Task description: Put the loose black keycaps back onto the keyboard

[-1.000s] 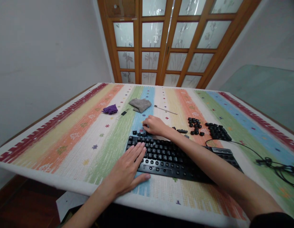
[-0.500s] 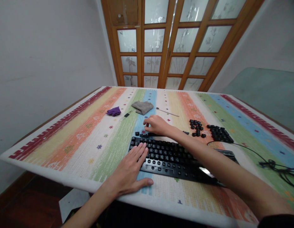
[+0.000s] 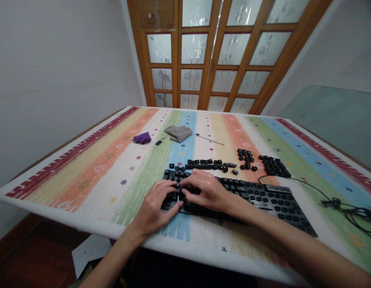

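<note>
A black keyboard [image 3: 283, 208] lies along the table's near side, its right part showing key posts without caps. My left hand [image 3: 157, 206] rests over its left end, thumb spread from the curved fingers, holding nothing. Just to its right, my right hand [image 3: 206, 190] is bent over the left keys, thumb and index finger closed around a small black keycap [image 3: 178, 187] at the keyboard's surface. Whether that cap is seated is hidden by the fingers. Behind the keyboard lie a row of loose keycaps [image 3: 203, 161] and a long black space bar [image 3: 199, 167].
More loose keycaps [image 3: 275, 166] are heaped at the right. A grey cloth [image 3: 178, 133], a purple cloth [image 3: 142, 138], a small black tool [image 3: 158, 142] and a thin brush [image 3: 211, 139] lie farther back. The coiled cable [image 3: 335, 203] is at far right.
My right hand has come back from the loose keycaps behind the keyboard to its left keys, now pinching a keycap. My left hand has shifted slightly left and its fingers have curled.
</note>
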The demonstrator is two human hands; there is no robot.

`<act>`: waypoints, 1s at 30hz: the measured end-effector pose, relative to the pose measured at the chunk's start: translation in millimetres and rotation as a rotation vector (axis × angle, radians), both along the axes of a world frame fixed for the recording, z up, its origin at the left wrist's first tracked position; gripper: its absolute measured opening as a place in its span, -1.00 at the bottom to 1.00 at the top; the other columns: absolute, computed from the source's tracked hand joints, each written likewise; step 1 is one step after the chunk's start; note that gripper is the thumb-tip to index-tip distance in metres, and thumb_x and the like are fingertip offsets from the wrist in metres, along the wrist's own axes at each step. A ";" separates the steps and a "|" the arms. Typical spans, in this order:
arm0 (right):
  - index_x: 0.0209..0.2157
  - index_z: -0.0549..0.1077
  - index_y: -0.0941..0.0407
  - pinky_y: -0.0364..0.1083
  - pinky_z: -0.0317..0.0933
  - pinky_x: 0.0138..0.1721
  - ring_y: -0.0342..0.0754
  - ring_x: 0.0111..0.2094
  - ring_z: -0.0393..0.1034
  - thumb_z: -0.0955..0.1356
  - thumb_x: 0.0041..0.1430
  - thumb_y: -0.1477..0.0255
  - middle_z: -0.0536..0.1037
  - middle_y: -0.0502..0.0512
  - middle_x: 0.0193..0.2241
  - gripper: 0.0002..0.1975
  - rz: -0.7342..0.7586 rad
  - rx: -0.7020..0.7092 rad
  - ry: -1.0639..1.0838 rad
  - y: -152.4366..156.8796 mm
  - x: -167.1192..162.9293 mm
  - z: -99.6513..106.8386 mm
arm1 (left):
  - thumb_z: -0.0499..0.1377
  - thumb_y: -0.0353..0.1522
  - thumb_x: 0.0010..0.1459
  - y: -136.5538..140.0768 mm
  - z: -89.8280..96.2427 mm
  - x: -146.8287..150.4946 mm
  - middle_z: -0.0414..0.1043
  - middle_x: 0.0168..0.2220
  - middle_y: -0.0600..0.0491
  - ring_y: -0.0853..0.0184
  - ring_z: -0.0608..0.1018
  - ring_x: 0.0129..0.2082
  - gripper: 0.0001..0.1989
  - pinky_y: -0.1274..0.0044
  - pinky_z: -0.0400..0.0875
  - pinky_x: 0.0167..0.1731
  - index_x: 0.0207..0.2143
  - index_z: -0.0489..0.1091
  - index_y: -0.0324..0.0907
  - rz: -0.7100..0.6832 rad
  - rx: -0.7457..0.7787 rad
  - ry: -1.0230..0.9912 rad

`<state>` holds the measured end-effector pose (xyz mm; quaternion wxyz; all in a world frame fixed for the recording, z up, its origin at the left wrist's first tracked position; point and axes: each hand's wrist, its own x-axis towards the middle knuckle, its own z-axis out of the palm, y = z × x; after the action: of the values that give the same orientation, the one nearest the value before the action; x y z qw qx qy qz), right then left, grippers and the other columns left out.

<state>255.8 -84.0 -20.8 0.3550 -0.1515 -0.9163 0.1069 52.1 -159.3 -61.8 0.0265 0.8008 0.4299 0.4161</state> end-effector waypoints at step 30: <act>-0.31 0.54 0.20 -0.01 0.33 -0.30 -0.03 -0.35 0.39 0.31 0.29 0.57 0.63 0.17 -0.32 -0.85 -0.038 0.156 -0.002 -24.6 -0.1 -30.9 | 0.24 -0.46 0.21 1.8 -0.4 -0.5 0.49 -0.05 -0.06 0.17 0.47 0.01 -0.88 0.25 0.44 0.02 -0.19 0.44 -0.15 -0.027 -0.010 -0.030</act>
<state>255.7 -108.6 -51.7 0.3669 -0.1410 -0.9191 0.0283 51.6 -157.5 -62.1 0.0426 0.8001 0.4205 0.4258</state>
